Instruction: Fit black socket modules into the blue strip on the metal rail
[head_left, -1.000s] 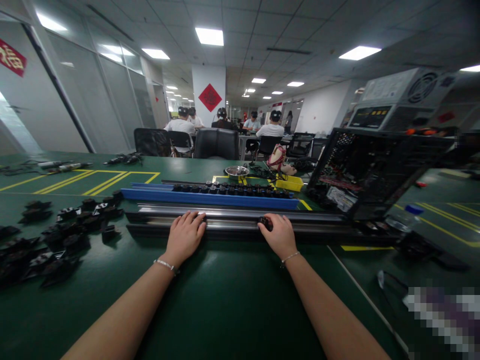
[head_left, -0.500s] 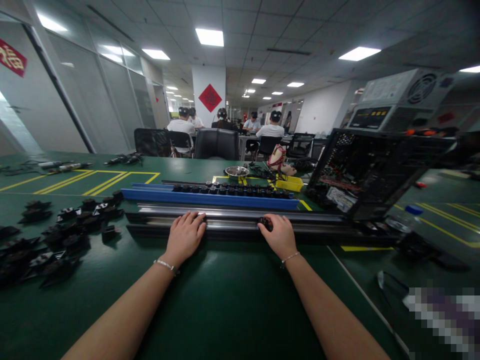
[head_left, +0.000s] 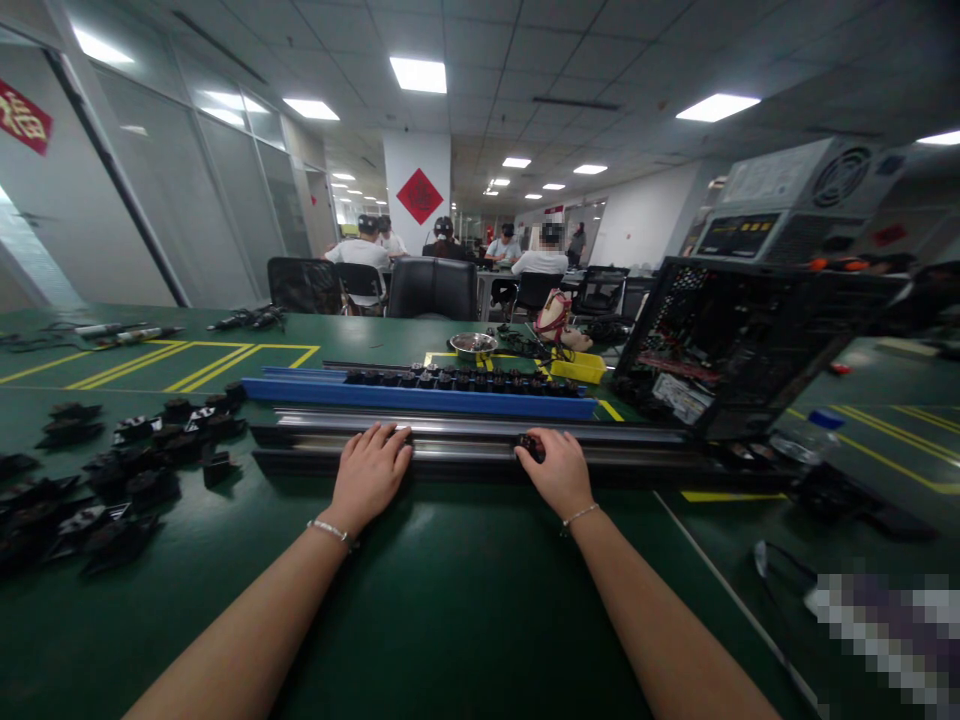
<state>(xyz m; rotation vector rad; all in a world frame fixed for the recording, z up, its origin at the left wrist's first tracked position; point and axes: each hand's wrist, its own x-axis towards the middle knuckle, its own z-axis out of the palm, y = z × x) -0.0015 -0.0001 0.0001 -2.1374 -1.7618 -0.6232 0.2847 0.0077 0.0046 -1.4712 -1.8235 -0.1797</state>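
A long dark metal rail [head_left: 465, 450] with a shiny channel lies across the green table in front of me. My left hand [head_left: 373, 470] rests on it with fingers stretched out, holding nothing. To the right, my right hand [head_left: 556, 467] curls its thumb and fingers around a small black part [head_left: 531, 446] at the channel; the part's far side is hidden by the hand. Just behind stands a blue rail [head_left: 420, 398], with a row of several black pieces [head_left: 480, 380] along it.
Loose black parts [head_left: 127, 460] lie in a pile at the left. An open computer case [head_left: 757, 340] stands at the right, near the rails' ends. Behind the blue rail are a metal bowl [head_left: 473, 344] and a yellow tray [head_left: 579, 367]. Several people sit farther back.
Both hands keep the same places on the rail, and the black part has not visibly moved. In the background, a seated person at the left has shifted an arm slightly.
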